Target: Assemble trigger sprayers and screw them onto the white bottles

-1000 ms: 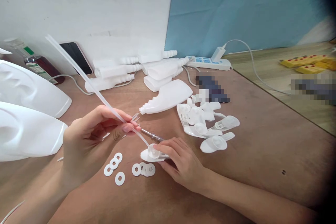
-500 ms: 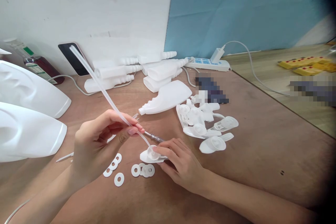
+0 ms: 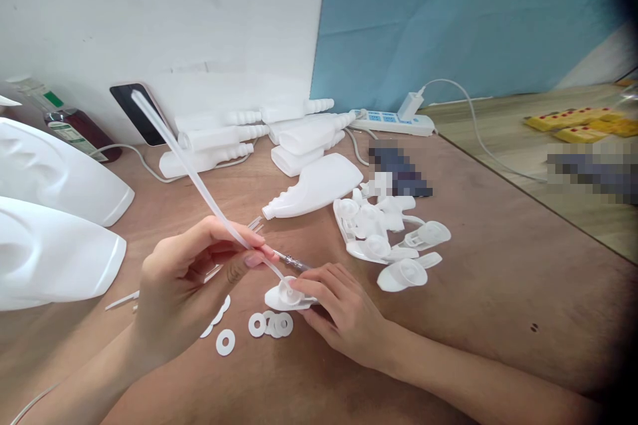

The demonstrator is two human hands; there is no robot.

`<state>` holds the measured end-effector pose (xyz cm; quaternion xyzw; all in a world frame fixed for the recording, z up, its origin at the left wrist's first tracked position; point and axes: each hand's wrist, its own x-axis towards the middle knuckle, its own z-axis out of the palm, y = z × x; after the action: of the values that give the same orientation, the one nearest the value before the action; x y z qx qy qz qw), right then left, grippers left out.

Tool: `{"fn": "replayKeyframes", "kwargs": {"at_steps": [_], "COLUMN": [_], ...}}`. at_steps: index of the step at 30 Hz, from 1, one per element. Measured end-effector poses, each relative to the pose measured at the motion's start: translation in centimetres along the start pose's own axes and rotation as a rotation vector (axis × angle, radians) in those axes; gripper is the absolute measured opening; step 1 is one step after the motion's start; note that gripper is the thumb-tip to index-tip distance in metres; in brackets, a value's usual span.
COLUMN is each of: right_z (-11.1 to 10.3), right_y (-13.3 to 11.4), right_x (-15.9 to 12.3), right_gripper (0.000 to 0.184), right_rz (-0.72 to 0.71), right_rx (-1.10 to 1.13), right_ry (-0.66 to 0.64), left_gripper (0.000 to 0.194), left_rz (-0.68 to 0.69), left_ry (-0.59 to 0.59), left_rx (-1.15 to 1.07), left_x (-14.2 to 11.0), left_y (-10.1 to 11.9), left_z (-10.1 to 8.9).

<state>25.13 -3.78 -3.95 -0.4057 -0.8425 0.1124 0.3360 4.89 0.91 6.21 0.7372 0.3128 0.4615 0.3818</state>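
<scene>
My left hand (image 3: 194, 272) pinches a long clear plastic tube (image 3: 189, 172) between thumb and fingers; the tube slants up to the left and its lower end meets a white cap piece (image 3: 282, 295) on the brown table. My right hand (image 3: 339, 309) holds that cap piece down with its fingertips. A thin metal tool (image 3: 292, 260) lies just behind the cap. Several white washers (image 3: 272, 323) lie on the table in front of my hands.
A pile of white cap pieces (image 3: 389, 239) lies to the right. White bottles (image 3: 314, 189) lie behind, near a phone (image 3: 137, 113) and power strip (image 3: 391, 121). Large white shells (image 3: 54, 252) sit left, with a dark bottle (image 3: 74, 125) behind them.
My left hand has slid down and right along the tube, pushing its lower end into the cap piece; the tube's top end now sits lower and further right. My right hand stayed put.
</scene>
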Motion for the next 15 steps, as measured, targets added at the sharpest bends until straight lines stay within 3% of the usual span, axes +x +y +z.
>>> {"fn": "replayKeyframes", "kwargs": {"at_steps": [8, 15], "right_z": [0.0, 0.0], "right_y": [-0.1, -0.1], "right_x": [0.1, 0.2], "right_gripper": [0.032, 0.034], "right_rz": [-0.013, -0.012], "right_rx": [-0.021, -0.022], "right_ry": [0.020, 0.023], "left_gripper": [0.023, 0.022], "left_rz": [0.069, 0.034], "left_ry": [-0.048, -0.046], "left_rx": [0.042, 0.036], "left_x": [-0.3, 0.1], "left_y": [0.7, 1.2], "left_z": [0.0, 0.1]}}
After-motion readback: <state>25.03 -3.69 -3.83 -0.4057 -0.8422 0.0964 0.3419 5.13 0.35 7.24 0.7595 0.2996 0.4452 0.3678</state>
